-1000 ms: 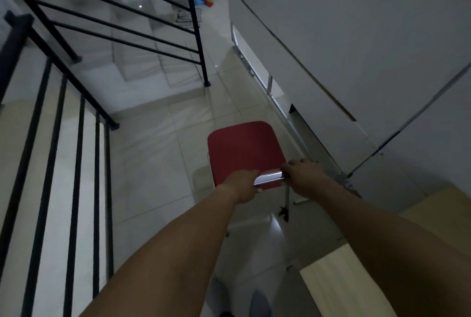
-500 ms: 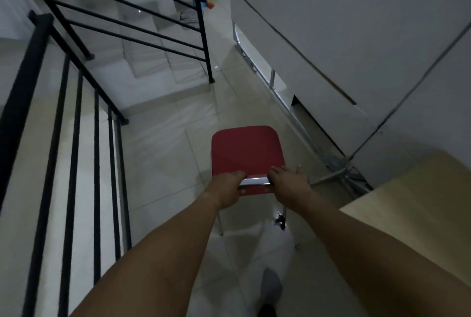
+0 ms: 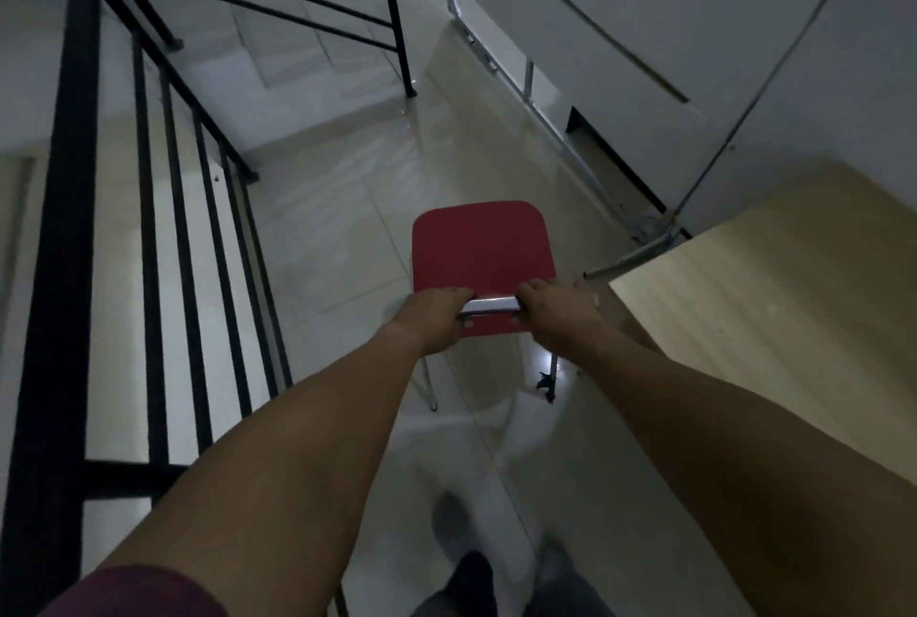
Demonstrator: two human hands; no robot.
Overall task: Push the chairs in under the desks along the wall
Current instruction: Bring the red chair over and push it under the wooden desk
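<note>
A red chair [image 3: 481, 249] with thin metal legs stands on the tiled floor in the middle of the view, its seat facing away from me. My left hand [image 3: 434, 321] and my right hand [image 3: 558, 316] both grip the shiny metal bar [image 3: 491, 306] at the top of its backrest, a short gap between them. A light wooden desk [image 3: 774, 299] juts in from the right, its near corner just right of my right hand. The chair is left of the desk, not under it.
A black stair railing [image 3: 163, 199] runs along the left, with white steps beyond it. A white wall panel and a grey metal frame [image 3: 556, 130] line the right side. Floor tiles stretch ahead of the chair. My feet show at the bottom.
I have stepped forward with the chair; the wooden desk has come further into view on the right and sits closer to my right hand. Both hands keep their grip.
</note>
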